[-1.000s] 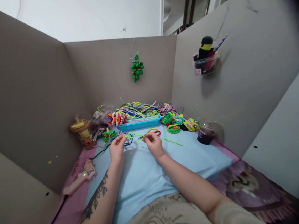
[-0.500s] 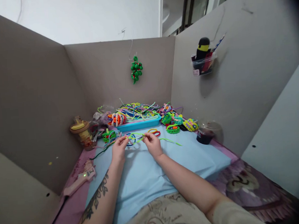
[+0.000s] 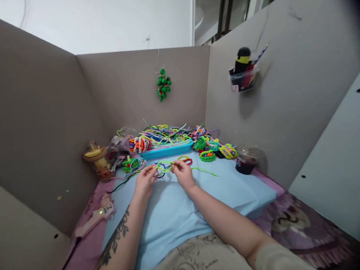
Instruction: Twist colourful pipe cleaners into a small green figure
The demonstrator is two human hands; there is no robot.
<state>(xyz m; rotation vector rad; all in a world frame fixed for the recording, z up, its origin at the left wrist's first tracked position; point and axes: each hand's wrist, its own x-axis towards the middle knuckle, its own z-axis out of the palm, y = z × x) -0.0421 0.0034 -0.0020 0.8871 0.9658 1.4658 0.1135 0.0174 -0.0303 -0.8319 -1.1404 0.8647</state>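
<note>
Between my two hands is a yellow-green pipe cleaner (image 3: 164,169), bent into a loop above the blue cloth. My left hand (image 3: 145,181) pinches its left side between thumb and fingertips. On the other side, my right hand (image 3: 183,174) has its fingers closed on the loop's right end. Just behind and below the loop lies a blue ring (image 3: 162,175), partly hidden by it. A red ring (image 3: 188,161) and a yellow ring sit past my right fingertips. Another yellow-green pipe cleaner (image 3: 204,171) lies on the cloth to the right of my right hand.
A blue tray (image 3: 167,151) heaped with pipe cleaners stands at the back. Colourful woven pieces (image 3: 207,155) lie to its right. A dark drink cup (image 3: 245,163) stands at the right edge, a lidded cup (image 3: 99,159) at the left. A pink glue gun (image 3: 96,219) with a lit light lies left.
The yellow-green pipe cleaner now shows as a rounder, wider loop between my hands. My left fingers have shifted slightly on it; my right hand stays nearly in place.
</note>
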